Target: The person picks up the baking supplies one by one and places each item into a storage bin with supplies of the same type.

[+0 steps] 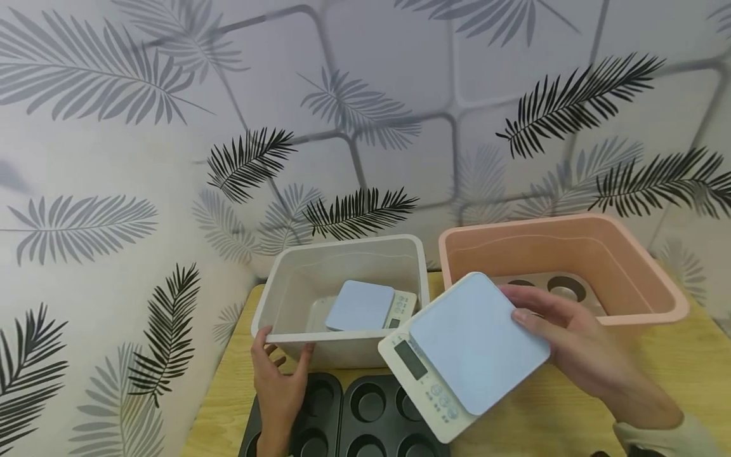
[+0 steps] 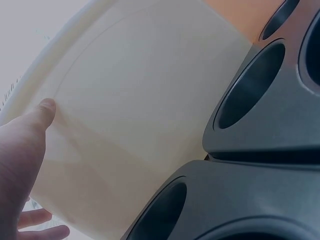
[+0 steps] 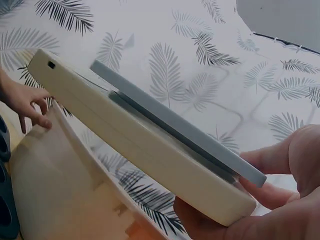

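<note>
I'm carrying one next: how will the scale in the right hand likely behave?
The scale is probably stiff: it looks flat though the right hand grips only one end. It may slip, since its top plate looks smooth. That plate might rock if pressed, as a gap shows beneath.

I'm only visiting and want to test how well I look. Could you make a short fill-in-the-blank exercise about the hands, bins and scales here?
1. In the head view, the white bin stands to the ______ of the pink bin.
2. Counting the scale in the right hand, the head view shows ______ scales in all.
3. The left hand grips the bin that is ______, not pink.
Missing words: left; two; white.
</note>
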Available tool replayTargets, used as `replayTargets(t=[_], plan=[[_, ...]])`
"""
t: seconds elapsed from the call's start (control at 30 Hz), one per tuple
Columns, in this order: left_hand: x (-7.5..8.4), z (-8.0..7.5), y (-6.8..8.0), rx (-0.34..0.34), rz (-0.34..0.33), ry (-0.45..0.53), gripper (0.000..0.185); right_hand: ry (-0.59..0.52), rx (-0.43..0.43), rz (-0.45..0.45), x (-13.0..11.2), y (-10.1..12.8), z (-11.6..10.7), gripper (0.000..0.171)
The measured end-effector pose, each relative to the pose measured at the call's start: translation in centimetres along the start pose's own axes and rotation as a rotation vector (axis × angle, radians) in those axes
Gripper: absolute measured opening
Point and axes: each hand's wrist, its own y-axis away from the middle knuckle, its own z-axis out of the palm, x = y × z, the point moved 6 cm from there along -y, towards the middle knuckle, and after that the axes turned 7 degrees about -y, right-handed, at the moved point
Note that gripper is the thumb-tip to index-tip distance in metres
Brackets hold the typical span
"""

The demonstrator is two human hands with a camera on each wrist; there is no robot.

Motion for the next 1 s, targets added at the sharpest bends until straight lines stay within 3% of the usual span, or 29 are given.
replayTargets(t=[0.43,0.77,1.0], plan=[[0.0,0.1,0.1,-0.013,-0.003,0.001,0.090,-0.258,0.118,0.041,0.7,-5.3,2.3,0.036],[0.2,0.1,0.3,-0.009,0.008,0.005,0.090,-0.223,0.200,0.063,1.3,-9.4,4.6,0.060],[0.3,0.1,0.2,0.002,0.015,0.000,0.089,-0.217,0.290,0.118,2.0,-12.6,6.0,0.056]])
